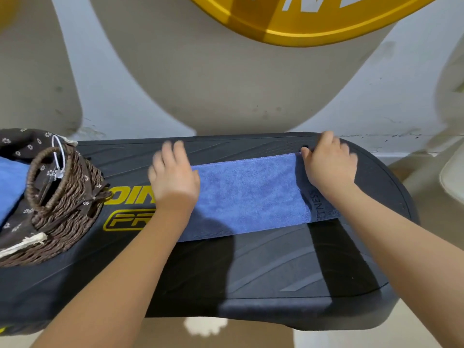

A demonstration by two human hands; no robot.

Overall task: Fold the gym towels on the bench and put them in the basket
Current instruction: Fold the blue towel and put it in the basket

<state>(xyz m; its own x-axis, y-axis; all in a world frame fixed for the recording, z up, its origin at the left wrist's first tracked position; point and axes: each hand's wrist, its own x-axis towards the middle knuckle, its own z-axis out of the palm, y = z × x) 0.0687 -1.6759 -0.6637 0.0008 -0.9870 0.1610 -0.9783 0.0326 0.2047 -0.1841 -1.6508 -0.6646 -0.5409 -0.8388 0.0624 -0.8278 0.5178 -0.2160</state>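
Blue towel (248,194) lies flat on the dark worktop (276,272). Left hand (173,177) presses one end with fingers spread, right hand (329,164) pinches the far corner. Wicker basket (62,197) sits left

On the black worktop (263,267) we read yellow lettering, partly covered by the left hand (173,179) and the wicker basket (62,197): "OIN" above, and below it an outlined "PR". The dark band of the blue towel (246,197) bears "FITNESS", its first letters indistinct. The yellow sign (301,18) above shows white letters cut off, unreadable.
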